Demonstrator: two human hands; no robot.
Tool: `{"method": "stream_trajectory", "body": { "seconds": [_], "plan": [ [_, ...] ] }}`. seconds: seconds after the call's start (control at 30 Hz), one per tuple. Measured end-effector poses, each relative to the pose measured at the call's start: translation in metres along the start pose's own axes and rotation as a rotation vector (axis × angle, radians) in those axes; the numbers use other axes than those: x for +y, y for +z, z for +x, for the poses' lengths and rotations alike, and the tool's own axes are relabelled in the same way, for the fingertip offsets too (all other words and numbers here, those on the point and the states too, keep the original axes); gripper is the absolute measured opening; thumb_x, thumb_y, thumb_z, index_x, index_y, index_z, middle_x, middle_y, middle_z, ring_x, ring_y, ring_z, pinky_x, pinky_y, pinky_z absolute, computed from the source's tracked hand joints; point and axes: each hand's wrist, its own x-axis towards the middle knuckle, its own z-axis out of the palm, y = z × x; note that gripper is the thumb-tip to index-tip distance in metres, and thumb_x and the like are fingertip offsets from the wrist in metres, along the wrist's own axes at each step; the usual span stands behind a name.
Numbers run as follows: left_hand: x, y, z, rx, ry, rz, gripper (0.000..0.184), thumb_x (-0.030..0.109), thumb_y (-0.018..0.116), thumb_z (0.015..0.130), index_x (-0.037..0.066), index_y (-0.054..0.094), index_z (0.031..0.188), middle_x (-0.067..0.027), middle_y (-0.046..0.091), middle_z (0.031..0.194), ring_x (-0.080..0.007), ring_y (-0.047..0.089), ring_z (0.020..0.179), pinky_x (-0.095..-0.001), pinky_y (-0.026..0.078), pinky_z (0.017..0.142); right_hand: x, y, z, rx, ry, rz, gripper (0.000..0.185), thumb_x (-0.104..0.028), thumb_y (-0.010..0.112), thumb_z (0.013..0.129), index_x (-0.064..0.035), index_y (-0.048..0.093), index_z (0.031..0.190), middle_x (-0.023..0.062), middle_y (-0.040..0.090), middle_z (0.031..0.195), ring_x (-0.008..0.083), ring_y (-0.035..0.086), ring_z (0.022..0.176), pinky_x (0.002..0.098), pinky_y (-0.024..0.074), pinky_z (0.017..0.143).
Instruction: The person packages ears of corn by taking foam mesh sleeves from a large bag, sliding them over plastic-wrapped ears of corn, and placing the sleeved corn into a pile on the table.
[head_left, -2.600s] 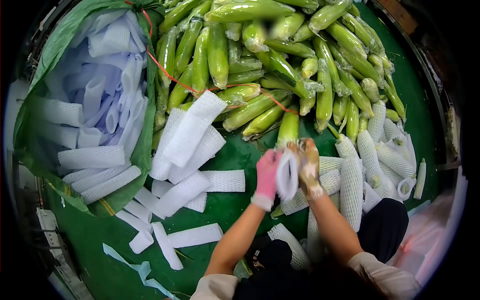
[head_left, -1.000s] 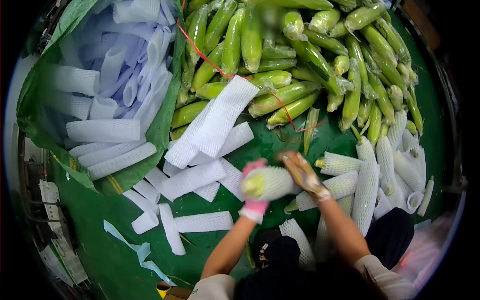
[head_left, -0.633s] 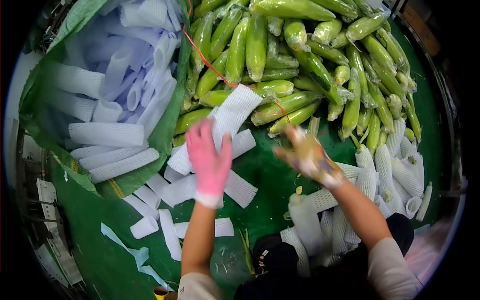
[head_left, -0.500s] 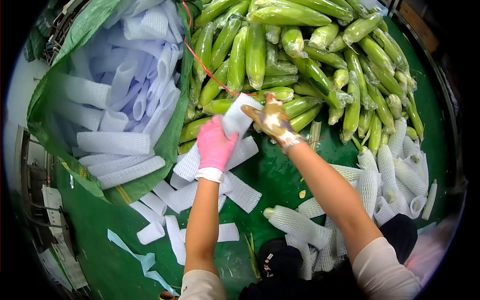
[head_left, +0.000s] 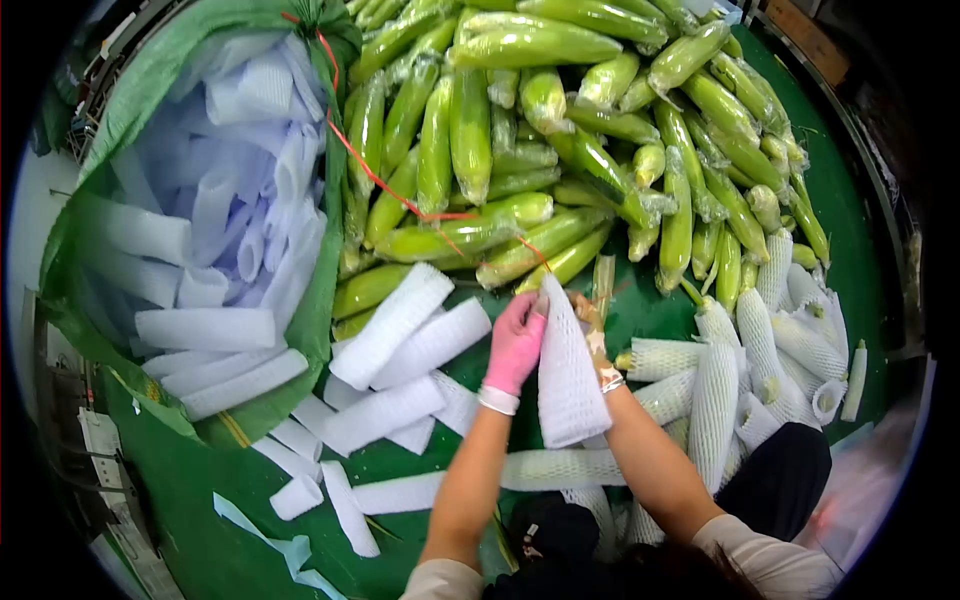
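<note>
In front of me hangs a white foam net sleeve [head_left: 572, 385], flattened, its narrow end up and its wider end down. My left hand [head_left: 516, 342], in a pink glove, pinches the sleeve's upper left edge. At the upper right edge is my right hand [head_left: 592, 328], in a stained glove, its fingers closed on the sleeve and partly hidden behind it. Just beyond both hands lies a heap of green corn ears [head_left: 520, 210] wrapped in clear film. More loose foam sleeves [head_left: 385, 415] lie to the left of my left hand.
A green sack [head_left: 325, 230] full of foam sleeves stands open at the left. Sleeved corn ears [head_left: 715, 395] are piled at the right, near my dark-clothed leg [head_left: 775, 480]. Red string [head_left: 375, 180] trails over the corn. A blue strip [head_left: 270, 540] lies on the green floor [head_left: 200, 490].
Both hands have come nearer to me with a foam sleeve, which now hangs down between them. My right hand's fingers have closed at its edge. The view has shifted somewhat.
</note>
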Motion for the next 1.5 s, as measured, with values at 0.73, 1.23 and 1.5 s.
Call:
{"method": "stream_trajectory", "body": {
  "seconds": [0.73, 1.23, 1.5],
  "plan": [
    [-0.082, 0.016, 0.042, -0.009, -0.072, 0.162, 0.025, 0.021, 0.054, 0.091, 0.001, 0.067, 0.098, -0.0121, 0.069, 0.087, -0.0186, 0.064, 0.075, -0.0305, 0.049, 0.069, 0.046, -0.058, 0.011, 0.117, -0.108, 0.767, 0.043, -0.029, 0.045, 0.095, 0.0082, 0.051, 0.114, 0.0209, 0.059, 0.108, 0.0293, 0.059, 0.097, 0.0341, 0.0520, 0.084],
    [0.059, 0.023, -0.078, 0.083, -0.077, -0.244, 0.018, 0.012, 0.052, 0.089, -0.003, 0.061, 0.097, -0.0055, 0.063, 0.085, -0.0096, 0.056, 0.075, -0.0276, 0.047, 0.067, -0.066, 0.048, -0.054, -0.018, 0.159, 0.171, 0.036, -0.030, 0.052, 0.091, 0.0004, 0.054, 0.110, 0.0116, 0.061, 0.105, 0.0210, 0.062, 0.090, 0.0351, 0.0522, 0.080],
    [0.087, 0.001, -0.173, 0.320, -0.313, 0.081, 0.034, 0.029, 0.056, 0.093, -0.001, 0.061, 0.076, 0.0026, 0.053, 0.065, -0.0053, 0.046, 0.064, -0.0225, 0.039, 0.058, -0.119, 0.139, -0.155, -0.158, 0.305, -0.853, 0.026, -0.026, 0.064, 0.084, -0.0009, 0.065, 0.079, 0.0055, 0.065, 0.069, 0.0133, 0.057, 0.058, 0.0334, 0.0437, 0.051]
  ]
}}
